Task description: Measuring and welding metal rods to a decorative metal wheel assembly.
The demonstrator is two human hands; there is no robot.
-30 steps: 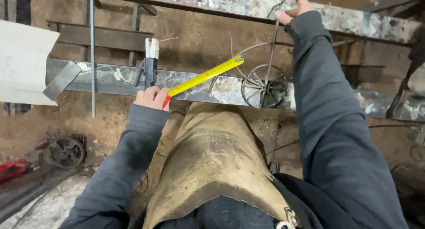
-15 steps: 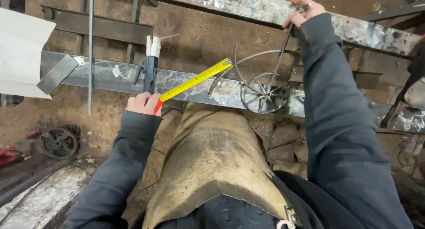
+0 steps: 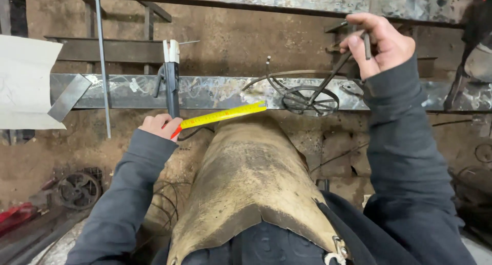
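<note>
Gripping tape measure (image 3: 221,115) w/ left hand (image 3: 160,126), right hand (image 3: 382,44) raised holding rod (image 3: 333,75).

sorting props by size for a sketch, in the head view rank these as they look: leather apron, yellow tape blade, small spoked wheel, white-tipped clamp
1. leather apron, by far the largest, though also nearest the camera.
2. yellow tape blade, long but thin.
3. spoked wheel and white-tipped clamp: these look alike in extent, so I leave them unranked.
</note>
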